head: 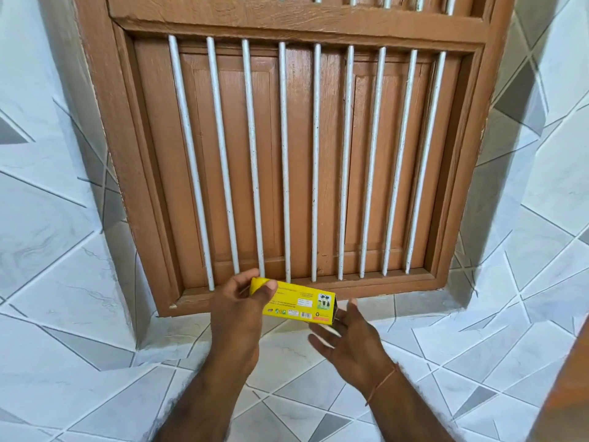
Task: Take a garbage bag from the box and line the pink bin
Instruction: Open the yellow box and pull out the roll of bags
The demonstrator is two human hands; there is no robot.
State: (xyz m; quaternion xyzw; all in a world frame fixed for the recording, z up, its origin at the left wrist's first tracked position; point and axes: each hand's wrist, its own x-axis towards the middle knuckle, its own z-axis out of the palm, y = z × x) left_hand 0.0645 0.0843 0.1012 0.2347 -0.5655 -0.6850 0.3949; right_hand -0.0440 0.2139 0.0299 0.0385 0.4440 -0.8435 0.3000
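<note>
Before barred window [287,148]: left hand [237,309] grip pinching yellow box [299,304]; right hand [347,339] spread, box print illegible.

We seem to be in a home, in a tiled room such as a kitchen or wash area; which of the two we cannot tell. Glossy white and grey tiles [57,218] with slanting grey lines cover the walls on both sides and the ledge [287,352] below. Set into a recess between them is a brown painted wooden window frame [299,20] with closed panelled shutters [236,161] behind a row of white vertical bars [283,161]. That barred, shuttered window speaks of a dwelling, not a shop or office.
</note>
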